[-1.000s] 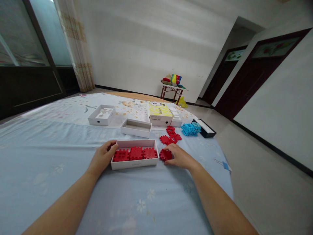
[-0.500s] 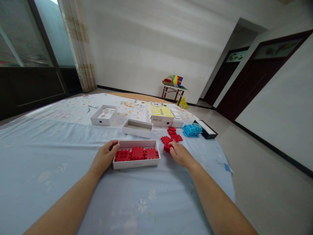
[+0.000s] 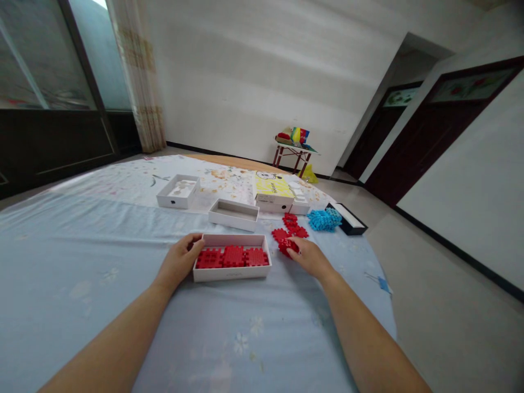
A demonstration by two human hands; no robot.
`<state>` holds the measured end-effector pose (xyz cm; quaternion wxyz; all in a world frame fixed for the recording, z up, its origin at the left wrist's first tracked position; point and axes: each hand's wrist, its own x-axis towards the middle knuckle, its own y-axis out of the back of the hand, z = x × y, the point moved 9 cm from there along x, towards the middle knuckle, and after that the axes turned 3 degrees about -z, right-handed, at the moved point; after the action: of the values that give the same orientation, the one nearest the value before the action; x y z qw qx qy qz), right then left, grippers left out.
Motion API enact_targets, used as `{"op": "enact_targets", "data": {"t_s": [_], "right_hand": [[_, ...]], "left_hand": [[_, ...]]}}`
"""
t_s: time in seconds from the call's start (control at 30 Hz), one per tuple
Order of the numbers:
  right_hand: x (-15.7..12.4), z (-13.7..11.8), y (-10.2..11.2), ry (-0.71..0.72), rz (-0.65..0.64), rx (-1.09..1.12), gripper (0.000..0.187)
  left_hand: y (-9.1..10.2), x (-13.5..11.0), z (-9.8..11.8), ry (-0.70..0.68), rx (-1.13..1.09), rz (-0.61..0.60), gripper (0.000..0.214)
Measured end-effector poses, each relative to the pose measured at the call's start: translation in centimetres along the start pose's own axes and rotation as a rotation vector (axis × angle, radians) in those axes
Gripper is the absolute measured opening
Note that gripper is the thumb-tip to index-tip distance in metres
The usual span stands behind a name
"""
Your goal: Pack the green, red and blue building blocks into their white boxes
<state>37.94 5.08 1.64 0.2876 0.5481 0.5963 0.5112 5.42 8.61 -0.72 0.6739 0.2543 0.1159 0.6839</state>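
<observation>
My left hand (image 3: 180, 260) grips the left end of a white box (image 3: 231, 274), thumb and fingers at its upper left corner. Several red interlocking plastic blocks (image 3: 234, 256) lie side by side in that box. To the right of it, my right hand (image 3: 311, 258) is closed on a red interlocking block (image 3: 287, 247), its fingers partly covering the piece. Other red interlocking blocks (image 3: 291, 221) lie on the cloth just beyond this hand. A pile of blue interlocking blocks (image 3: 324, 219) sits farther right.
Behind the held box stands a shallow white box (image 3: 233, 220). Another white box (image 3: 174, 201) with an insert is at the back left. A yellow-and-white box (image 3: 273, 191) and a black box (image 3: 350, 222) stand toward the back right. A floral cloth (image 3: 102, 240) covers the table.
My right hand has lifted and turned the red block slightly, so more of it shows. The left hand stays on the box. The whole view has shifted a little.
</observation>
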Motion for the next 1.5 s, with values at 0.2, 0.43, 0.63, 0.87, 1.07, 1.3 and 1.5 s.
{"op": "enact_targets", "data": {"t_s": [0.2,0.43,0.63,0.87,1.07,1.3,1.5], "right_hand": [[1.7,-5.3,3.8,0.142,0.181,0.217,0.033],[5.8,-15.9,2.2,0.469,0.040,0.264,0.025],[7.9,-19.1,-2.3,0.546,-0.119,0.146,0.025],[8.0,-19.1,-3.7,0.512,-0.152,0.138,0.040],[6.9,-16.1,-0.4,0.404,-0.045,0.264,0.033],[4.9,-7.9,1.9,0.191,0.098,0.301,0.026],[2.6,1.9,2.0,-0.131,0.165,0.242,0.028]], "left_hand": [[-0.1,0.0,0.1,-0.008,-0.047,-0.008,0.041],[-0.1,-0.2,0.5,-0.045,-0.080,-0.022,0.042],[-0.2,-0.1,0.7,-0.116,-0.097,-0.017,0.044],[-0.2,0.1,0.0,-0.131,-0.086,0.014,0.045],[-0.1,0.0,0.7,-0.127,-0.060,0.008,0.044],[-0.4,-0.1,0.1,-0.033,-0.057,-0.019,0.041],[-0.5,0.1,-0.1,-0.008,-0.025,-0.040,0.044]]}}
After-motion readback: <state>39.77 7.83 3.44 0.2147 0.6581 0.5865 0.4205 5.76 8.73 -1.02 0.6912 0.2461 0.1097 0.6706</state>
